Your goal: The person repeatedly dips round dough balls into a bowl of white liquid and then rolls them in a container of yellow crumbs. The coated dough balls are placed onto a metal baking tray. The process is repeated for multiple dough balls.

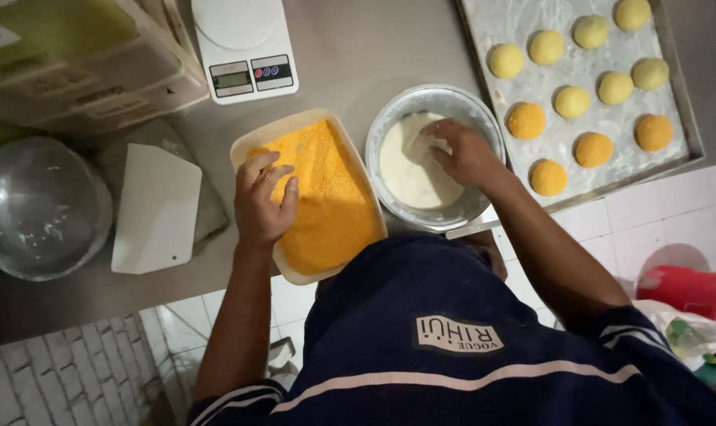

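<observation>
Overhead view of a worktop with a crumb tub [338, 209], a batter bowl [389, 118] and a baking tray [681, 102] in a row.

The left hand [262, 201] rests in the crumb tub; just right of it, the right hand [464, 154] dips into the batter bowl. Further right, the baking tray holds dough balls [572, 102]. A kitchen scale [244, 47] sits behind the tub; a scraper [157, 209] and a glass bowl [39, 209] lie to its left.

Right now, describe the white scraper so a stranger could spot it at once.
Start at the tub of orange breadcrumbs where the left hand rests. Just left of it on the grey counter lies the white scraper, beside a clear bowl. It is the only flat white card with rounded corners.
</observation>
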